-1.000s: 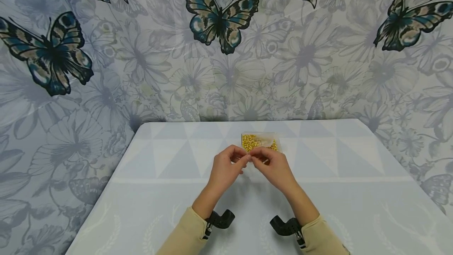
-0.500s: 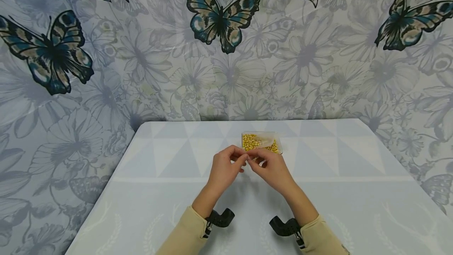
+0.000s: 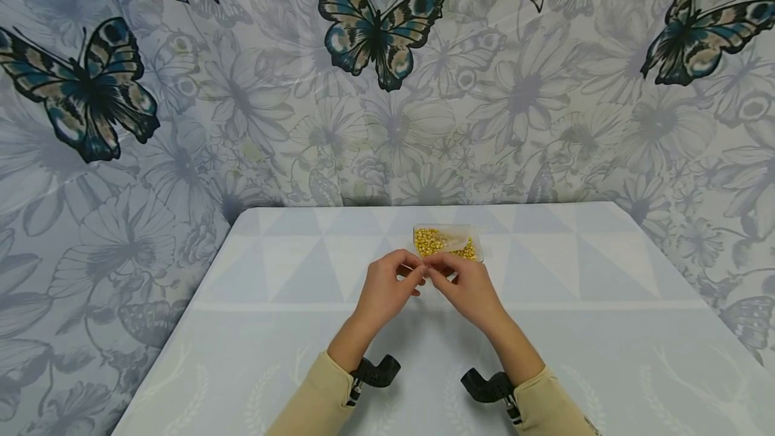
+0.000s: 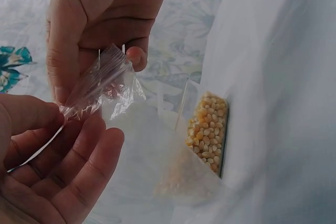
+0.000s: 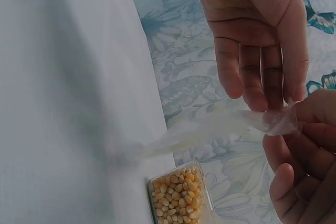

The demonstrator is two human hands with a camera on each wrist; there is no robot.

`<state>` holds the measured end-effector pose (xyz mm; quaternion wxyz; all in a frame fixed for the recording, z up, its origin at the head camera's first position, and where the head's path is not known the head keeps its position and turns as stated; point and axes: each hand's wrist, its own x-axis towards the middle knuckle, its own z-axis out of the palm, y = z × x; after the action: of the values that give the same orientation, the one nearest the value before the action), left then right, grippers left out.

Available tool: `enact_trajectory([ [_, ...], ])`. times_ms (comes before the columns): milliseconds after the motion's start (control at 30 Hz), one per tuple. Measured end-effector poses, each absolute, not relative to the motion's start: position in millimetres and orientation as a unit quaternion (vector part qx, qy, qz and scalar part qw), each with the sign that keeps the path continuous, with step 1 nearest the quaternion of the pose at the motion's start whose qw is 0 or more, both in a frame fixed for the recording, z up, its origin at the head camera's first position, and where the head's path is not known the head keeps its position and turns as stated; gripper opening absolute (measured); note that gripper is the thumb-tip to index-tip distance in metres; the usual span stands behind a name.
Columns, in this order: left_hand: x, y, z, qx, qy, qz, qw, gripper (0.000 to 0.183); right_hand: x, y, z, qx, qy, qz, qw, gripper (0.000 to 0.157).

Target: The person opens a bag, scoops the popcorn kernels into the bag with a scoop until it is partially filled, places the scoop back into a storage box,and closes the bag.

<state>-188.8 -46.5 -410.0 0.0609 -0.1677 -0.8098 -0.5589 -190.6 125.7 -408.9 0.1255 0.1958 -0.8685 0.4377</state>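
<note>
Over the table, my left hand (image 3: 386, 293) and right hand (image 3: 473, 289) meet at the fingertips. Between them is a small, crumpled, clear plastic bag (image 4: 119, 90). In the left wrist view, the left thumb and finger pinch one edge of it, close to the right thumb. The right wrist view shows the bag (image 5: 282, 121) pinched by the right hand too. Just beyond the hands stands a clear box (image 3: 448, 226) of yellow corn kernels (image 3: 428, 242). A pale patch among the kernels is too unclear to identify. In both wrist views, blurred translucent film hangs near the box.
A pale table cover (image 3: 290, 355) patterned with triangles lies under everything. Behind the table's far edge rises a floral wall covering with butterflies (image 3: 378, 32). Black camera mounts (image 3: 377, 372) project inward from both wrists.
The fingertips shift slightly, drawing a little apart and closing together again. Forearms and box of corn stay nearly where they were.
</note>
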Motion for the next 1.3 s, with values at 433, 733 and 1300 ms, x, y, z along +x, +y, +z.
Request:
enact_trajectory([
  [433, -188.0, -44.8, -410.3, -0.172, -0.802, -0.571, 0.036, 0.007, -191.7, 128.4, -408.6, 0.181, -0.866, 0.453, 0.113, 0.004],
  [733, -186.6, -42.7, -410.8, -0.154, -0.790, -0.593, 0.033, 0.009, -191.0, 128.5, -407.3, 0.179, -0.860, 0.464, 0.112, 0.006],
  [1300, -183.2, -36.3, -413.0, -0.169, -0.805, -0.564, 0.079, 0.020, -189.9, 126.6, -406.8, 0.181, -0.854, 0.473, 0.120, 0.023],
])
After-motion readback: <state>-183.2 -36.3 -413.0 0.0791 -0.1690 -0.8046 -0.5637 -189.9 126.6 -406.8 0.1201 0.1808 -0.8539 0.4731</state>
